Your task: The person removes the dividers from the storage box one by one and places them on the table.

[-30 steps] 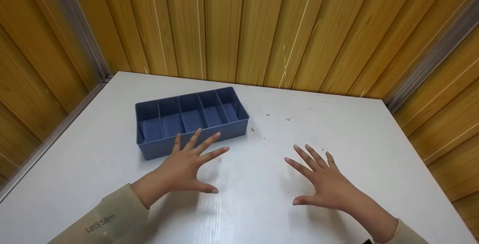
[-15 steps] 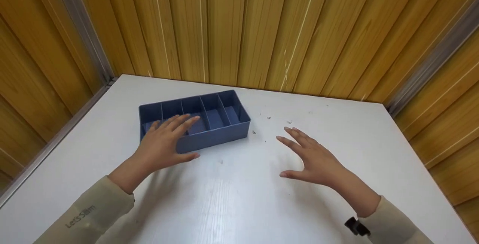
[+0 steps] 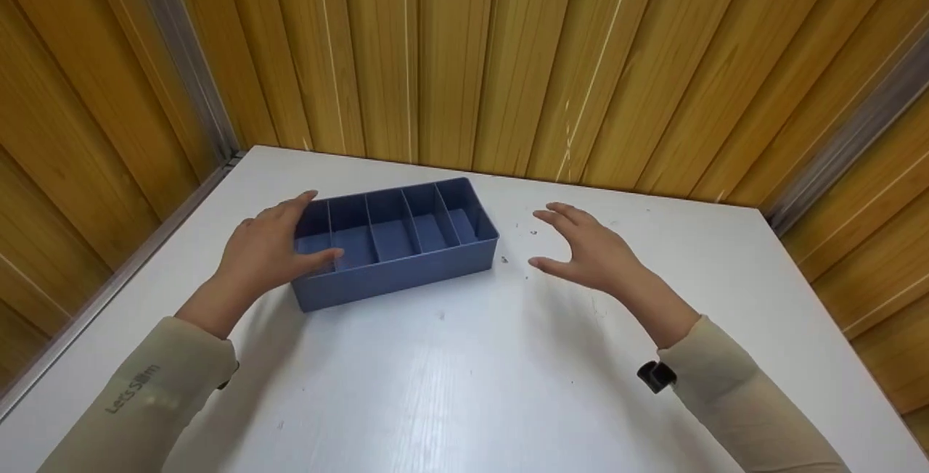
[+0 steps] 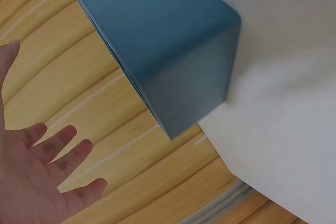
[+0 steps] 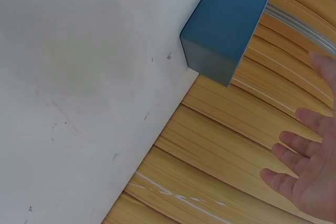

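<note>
I am holding my left hand [image 3: 261,248] in the air above the left end of a blue box [image 3: 406,277], with the thumb and fingers spread apart and grasping nothing; the left wrist view is showing a gap between that hand and the box. From my head view, the hand is hiding part of the leftmost compartment. My right hand [image 3: 599,252] is hovering to the right of the box, well apart from it, its thumb standing off from the loosely bent fingers and its grip released. The box is resting upright on the white table [image 3: 435,386], toward the far left, with its open top facing up and thin dividers splitting it into five compartments in a row. It is lying at a slant, its right end sitting farther from me than its left. Small dark marks [image 3: 504,260] are dotting the table just beside the box's right end. I am wearing pale sleeves [image 3: 740,393], and a black piece [image 3: 657,376] is showing at the right cuff. Beyond the far edge, wood-patterned panels [image 3: 450,59] are forming a wall.
</note>
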`<state>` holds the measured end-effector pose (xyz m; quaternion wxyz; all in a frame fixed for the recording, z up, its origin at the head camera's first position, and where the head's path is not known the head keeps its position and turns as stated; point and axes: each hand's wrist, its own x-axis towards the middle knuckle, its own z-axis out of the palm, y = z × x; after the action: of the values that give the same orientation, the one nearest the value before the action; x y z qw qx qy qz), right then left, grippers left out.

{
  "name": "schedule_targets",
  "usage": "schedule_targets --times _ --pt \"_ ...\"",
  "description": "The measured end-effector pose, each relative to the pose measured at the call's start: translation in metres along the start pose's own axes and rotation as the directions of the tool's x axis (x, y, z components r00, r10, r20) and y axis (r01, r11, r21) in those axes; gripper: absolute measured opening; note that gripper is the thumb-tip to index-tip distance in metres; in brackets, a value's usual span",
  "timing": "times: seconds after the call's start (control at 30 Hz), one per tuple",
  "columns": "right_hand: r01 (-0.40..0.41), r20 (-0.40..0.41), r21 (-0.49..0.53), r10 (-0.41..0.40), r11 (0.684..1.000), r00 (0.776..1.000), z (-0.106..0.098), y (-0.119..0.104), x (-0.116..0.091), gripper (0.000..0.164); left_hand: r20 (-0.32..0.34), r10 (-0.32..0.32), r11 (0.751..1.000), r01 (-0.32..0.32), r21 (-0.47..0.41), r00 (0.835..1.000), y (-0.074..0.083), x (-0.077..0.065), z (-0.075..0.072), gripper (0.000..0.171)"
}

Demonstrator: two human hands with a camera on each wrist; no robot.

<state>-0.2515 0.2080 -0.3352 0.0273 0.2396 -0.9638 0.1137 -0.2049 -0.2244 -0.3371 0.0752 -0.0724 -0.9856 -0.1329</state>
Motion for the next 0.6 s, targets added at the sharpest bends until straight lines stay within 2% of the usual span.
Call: schedule_targets --times 0.17,0.33,0.6 --pt "-0.030 0.008 0.023 0.029 0.999 1.000 -0.002 0.003 0.025 0.071 0.050 -0.065 0.998 0.066 -0.014 0.997 -0.012 0.010 -0.002 0.093" --pt "-0.074 0.035 0.056 0.072 0.996 0.997 -0.002 0.003 0.051 0.072 0.108 -0.154 0.986 0.160 -0.052 0.982 -0.026 0.024 0.000 0.092" --pt "-0.102 0.030 0.064 0.100 0.993 0.994 0.008 -0.009 0.081 0.062 0.129 -0.245 0.964 0.256 -0.076 0.961 -0.043 0.039 0.014 0.085"
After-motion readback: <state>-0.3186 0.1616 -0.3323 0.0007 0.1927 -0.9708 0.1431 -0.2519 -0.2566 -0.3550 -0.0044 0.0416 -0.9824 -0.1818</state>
